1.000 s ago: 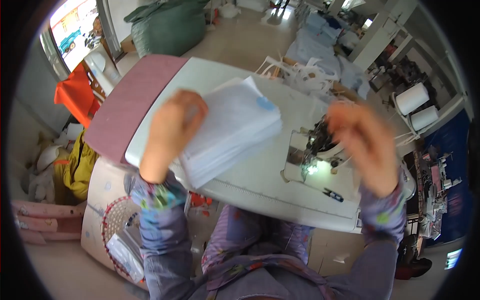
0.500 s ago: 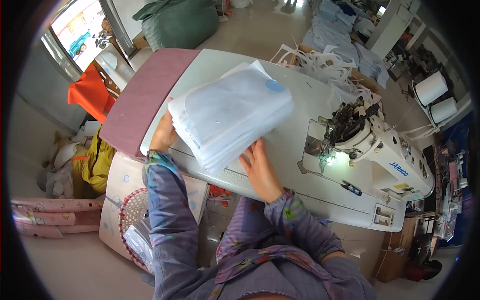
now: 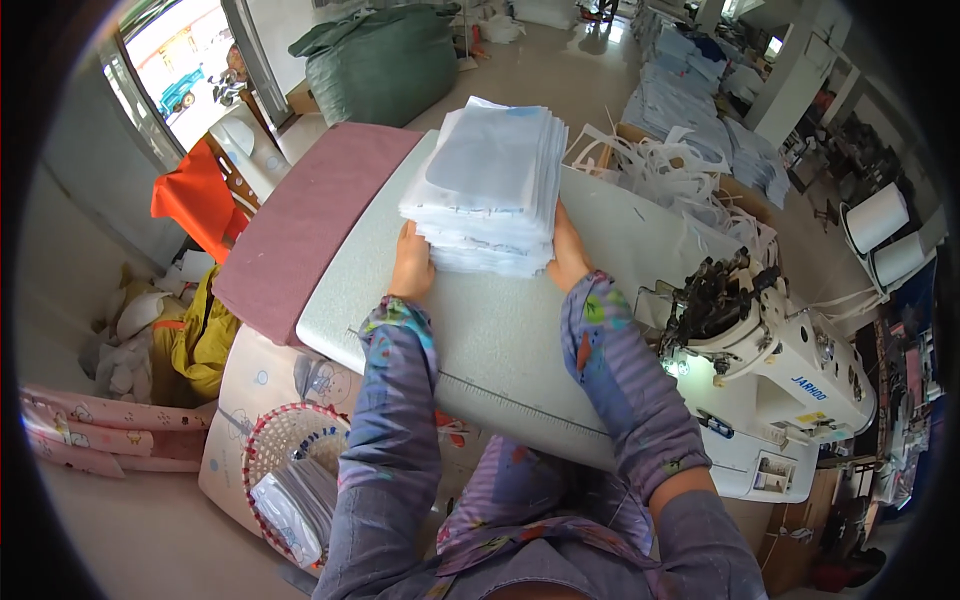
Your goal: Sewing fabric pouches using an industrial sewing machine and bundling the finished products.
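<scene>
A thick stack of white and pale-blue fabric pieces (image 3: 485, 170) is held between my two hands over the far part of the grey sewing table (image 3: 480, 340). My left hand (image 3: 411, 265) presses against its left side, and my right hand (image 3: 570, 248) grips its right side. Much of the fingers on both hands is hidden behind or under the stack. Its near edges face me, layered and slightly uneven. To the right of my right forearm stands a white sewing machine (image 3: 790, 350) with its lamp lit.
A mauve cloth (image 3: 310, 220) covers the table's left end. Lower left, a woven basket (image 3: 262, 440) holds more folded pieces. Beyond the table lie white straps (image 3: 670, 165) in a box and a big green sack (image 3: 380, 65). Thread cones (image 3: 877, 218) stand at right.
The stack has turned from slanted to nearly square with me and shifted farther away. My right hand has moved from its near edge to its right side.
</scene>
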`<state>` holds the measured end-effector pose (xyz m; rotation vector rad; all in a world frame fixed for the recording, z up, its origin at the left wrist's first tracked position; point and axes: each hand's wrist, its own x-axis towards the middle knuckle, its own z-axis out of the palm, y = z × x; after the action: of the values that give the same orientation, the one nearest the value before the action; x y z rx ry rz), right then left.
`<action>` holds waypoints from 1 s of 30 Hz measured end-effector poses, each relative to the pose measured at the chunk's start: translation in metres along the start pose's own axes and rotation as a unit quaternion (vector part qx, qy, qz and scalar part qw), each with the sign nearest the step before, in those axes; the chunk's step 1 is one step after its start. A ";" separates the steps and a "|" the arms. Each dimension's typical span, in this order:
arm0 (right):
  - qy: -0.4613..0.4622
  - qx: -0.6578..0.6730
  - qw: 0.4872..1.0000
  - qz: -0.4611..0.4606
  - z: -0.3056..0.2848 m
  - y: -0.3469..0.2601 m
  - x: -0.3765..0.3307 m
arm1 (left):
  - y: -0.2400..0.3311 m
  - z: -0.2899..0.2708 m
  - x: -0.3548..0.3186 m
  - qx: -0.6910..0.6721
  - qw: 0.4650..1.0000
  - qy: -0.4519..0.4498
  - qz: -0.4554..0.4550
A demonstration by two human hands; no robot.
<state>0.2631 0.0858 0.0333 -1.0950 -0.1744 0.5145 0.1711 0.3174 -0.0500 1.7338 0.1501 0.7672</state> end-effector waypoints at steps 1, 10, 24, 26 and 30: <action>-0.006 -0.017 1.000 0.009 0.011 -0.006 0.003 | -0.002 0.001 0.006 -0.245 0.954 0.056 -0.163; 0.050 -0.028 0.997 -0.045 -0.075 0.016 0.020 | 0.094 0.044 -0.036 -0.041 0.951 0.305 0.028; 0.049 -0.594 0.729 -0.337 -0.126 0.014 -0.177 | 0.355 0.212 -0.336 -0.061 0.810 -0.485 0.323; 0.030 -0.638 0.687 -0.345 -0.128 0.005 -0.193 | 0.377 0.211 -0.353 0.004 0.807 -0.427 0.408; -0.080 -0.754 0.479 -0.442 -0.145 -0.015 -0.220 | 0.439 0.216 -0.405 -0.052 0.756 -0.335 0.561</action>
<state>0.1322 -0.1412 0.0055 -2.3819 -1.5157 -0.7856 -0.1471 -0.1915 0.1562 1.7832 -1.5258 0.8656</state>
